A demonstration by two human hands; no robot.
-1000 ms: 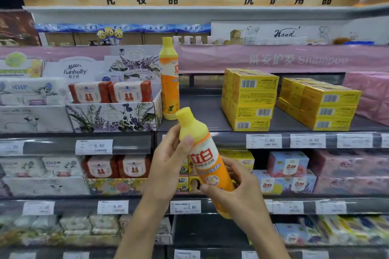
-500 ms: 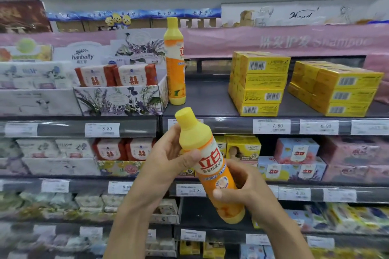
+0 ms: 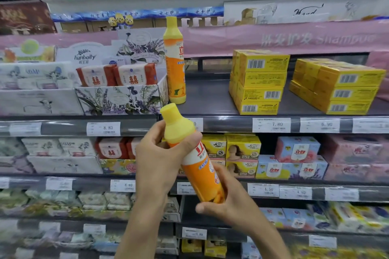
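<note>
Slid lower, the right hand [image 3: 229, 208] now cups the base of the orange bottle [image 3: 202, 174].
Left hand [image 3: 155, 160] curls round its neck, holding it tilted before the upper shelf [image 3: 210, 99]; likely restocking, it next goes upright beside the shelved bottle [image 3: 174, 63].

Left hand [image 3: 157, 160] raised above right hand [image 3: 231, 206], fingers of both curled.

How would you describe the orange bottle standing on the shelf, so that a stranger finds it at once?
Find the dark shelf under the pink banner. At its left end, beside the flowered carton, stands the orange bottle with a yellow cap. It is the only bottle standing there among boxes; the held bottle below is tilted.
</note>
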